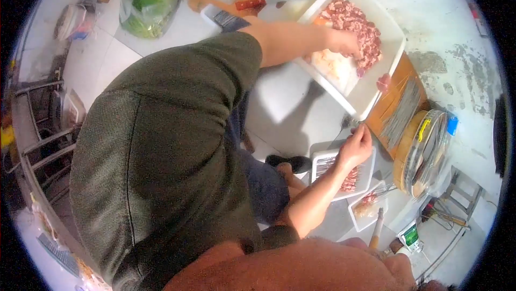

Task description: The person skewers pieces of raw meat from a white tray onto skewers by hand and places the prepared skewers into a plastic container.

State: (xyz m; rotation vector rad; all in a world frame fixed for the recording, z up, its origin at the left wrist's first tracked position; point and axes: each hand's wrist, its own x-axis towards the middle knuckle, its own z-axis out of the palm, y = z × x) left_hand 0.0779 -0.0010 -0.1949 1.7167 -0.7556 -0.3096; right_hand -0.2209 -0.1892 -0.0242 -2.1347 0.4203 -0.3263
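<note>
A white tray [398, 57] holds a heap of diced red meat [365, 30] and a pile of paler, whitish pieces [330, 65]. My left hand [344, 42] reaches into it, fingers bent and closed at the edge of the red meat, their tips partly hidden. By the tray's near corner, my right hand [359, 143] pinches the end of a thin skewer [374, 101]. Meat pieces [383, 83] sit at the skewer's far end, beside the tray's rim. Below my right forearm, a smaller white tray [371, 175] contains several loaded meat skewers [350, 181].
Bare skewers [403, 111] lie on a wooden board [384, 124] beside a round wooden tub [407, 154]. A red-handled cleaver [250, 4] rests behind my left arm. Bagged greens [149, 11] are at upper left. Another small tray [357, 218] sits low right, near the wall.
</note>
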